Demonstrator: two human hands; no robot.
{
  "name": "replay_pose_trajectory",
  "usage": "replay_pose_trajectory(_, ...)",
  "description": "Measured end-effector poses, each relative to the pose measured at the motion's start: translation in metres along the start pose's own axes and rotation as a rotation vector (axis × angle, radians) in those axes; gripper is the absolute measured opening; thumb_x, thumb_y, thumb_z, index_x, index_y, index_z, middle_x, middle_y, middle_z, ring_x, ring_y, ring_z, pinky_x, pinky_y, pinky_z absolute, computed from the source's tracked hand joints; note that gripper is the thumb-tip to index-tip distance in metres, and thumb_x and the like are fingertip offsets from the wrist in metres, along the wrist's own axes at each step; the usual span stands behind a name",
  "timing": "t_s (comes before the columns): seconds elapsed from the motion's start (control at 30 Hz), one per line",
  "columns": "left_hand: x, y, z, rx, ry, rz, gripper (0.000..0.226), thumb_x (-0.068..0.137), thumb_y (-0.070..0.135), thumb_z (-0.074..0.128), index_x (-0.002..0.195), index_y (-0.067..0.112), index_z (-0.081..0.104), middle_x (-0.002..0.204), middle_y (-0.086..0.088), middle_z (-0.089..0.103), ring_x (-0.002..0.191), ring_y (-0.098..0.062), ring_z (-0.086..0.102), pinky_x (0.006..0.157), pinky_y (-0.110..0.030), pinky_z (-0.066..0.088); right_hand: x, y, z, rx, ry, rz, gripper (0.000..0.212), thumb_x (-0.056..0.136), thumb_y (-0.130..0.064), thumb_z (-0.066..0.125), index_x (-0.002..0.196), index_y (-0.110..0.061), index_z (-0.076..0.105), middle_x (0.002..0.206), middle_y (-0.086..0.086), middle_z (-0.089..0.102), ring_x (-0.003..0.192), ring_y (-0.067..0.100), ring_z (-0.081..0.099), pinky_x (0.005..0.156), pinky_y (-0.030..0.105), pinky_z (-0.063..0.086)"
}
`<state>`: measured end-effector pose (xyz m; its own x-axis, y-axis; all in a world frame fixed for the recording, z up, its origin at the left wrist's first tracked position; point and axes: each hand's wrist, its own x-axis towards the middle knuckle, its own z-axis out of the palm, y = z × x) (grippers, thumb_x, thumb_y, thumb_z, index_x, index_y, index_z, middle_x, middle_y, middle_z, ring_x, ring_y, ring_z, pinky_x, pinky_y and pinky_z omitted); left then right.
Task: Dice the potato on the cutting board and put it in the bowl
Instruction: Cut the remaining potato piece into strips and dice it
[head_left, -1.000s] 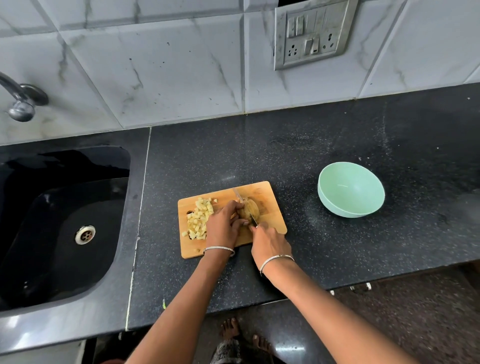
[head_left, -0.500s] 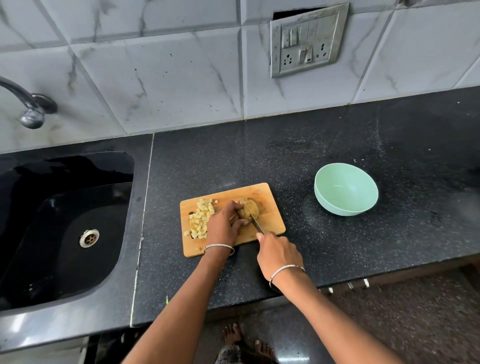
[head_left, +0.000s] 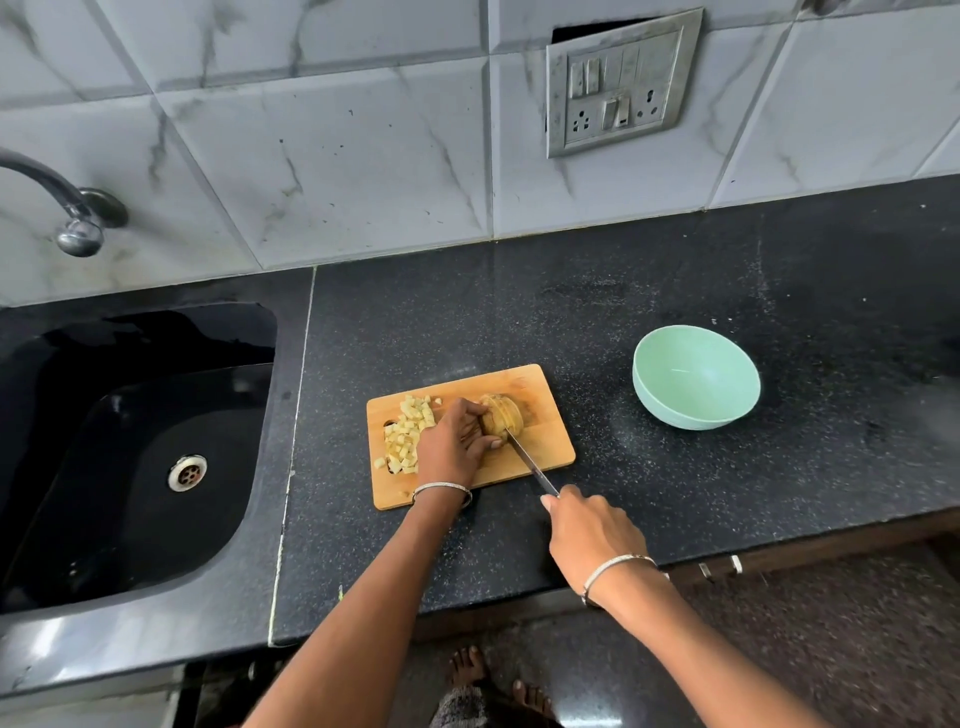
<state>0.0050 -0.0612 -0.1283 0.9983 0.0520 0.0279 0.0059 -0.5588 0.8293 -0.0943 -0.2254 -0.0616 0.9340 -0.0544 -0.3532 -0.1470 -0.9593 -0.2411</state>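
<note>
On the cutting board (head_left: 540, 441), diced pieces (head_left: 408, 434) lie at the left. My left hand (head_left: 452, 441) curls over the potato (head_left: 501, 413) mid-board. I should tuck those fingertips away from the knife (head_left: 530, 462) my right hand (head_left: 592, 535) grips, slicing evenly. The bowl (head_left: 675, 410) sits empty, right.

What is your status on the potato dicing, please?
Left hand holds potato on cutting board. Right hand grips knife, blade at potato. Dice piled on board; bowl empty, unobstructed.

A black speckled countertop (head_left: 649, 291) carries a wooden cutting board (head_left: 540, 447) and, well apart, a mint-green bowl (head_left: 696, 382).
</note>
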Motion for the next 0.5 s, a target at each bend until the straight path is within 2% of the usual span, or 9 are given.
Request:
replay_pose_trajectory(0.1,0.0,0.002,-0.001,-0.015,-0.004,-0.006,0.041,0.073,0.015,0.083,0.106,0.022,0.06,0.097,0.012,0.069,0.1,-0.005,0.066,0.091,-0.028,0.055,-0.011,0.008,-0.02,-0.009,0.066,-0.011,0.045,0.105,-0.043,0.021,0.111,-0.013,0.053,0.106,0.012,0.065,0.099,0.037,0.063,0.067,0.038,0.038)
replay_pose_trajectory(0.23,-0.001,0.003,0.0,-0.018,-0.006,-0.005,0.04,0.074,0.013,0.082,0.107,0.02,0.06,0.102,0.006,0.071,0.103,-0.004,0.065,0.092,-0.024,0.054,-0.014,0.003,-0.036,0.03,0.113,-0.012,0.043,0.105,-0.044,0.021,0.106,-0.015,0.052,0.1,0.012,0.064,0.095,0.038,0.063,0.065,0.037,0.038)
replay_pose_trajectory(0.43,-0.002,0.007,0.001,-0.009,-0.006,0.0,0.04,0.074,0.012,0.082,0.107,0.017,0.06,0.102,0.004,0.071,0.101,0.0,0.063,0.083,-0.003,0.046,0.014,-0.016,-0.015,0.061,0.132,-0.021,0.04,0.106,-0.041,0.023,0.112,-0.011,0.049,0.106,0.015,0.065,0.099,0.039,0.064,0.064,0.037,0.038)
replay_pose_trajectory(0.5,-0.003,0.006,0.001,-0.018,-0.001,-0.001,0.041,0.074,0.012,0.082,0.108,0.016,0.06,0.102,0.003,0.071,0.101,-0.002,0.065,0.083,-0.005,0.047,0.019,-0.021,-0.009,0.064,0.131,-0.026,0.039,0.106,-0.041,0.023,0.112,-0.01,0.048,0.108,0.016,0.066,0.1,0.039,0.064,0.064,0.037,0.038)
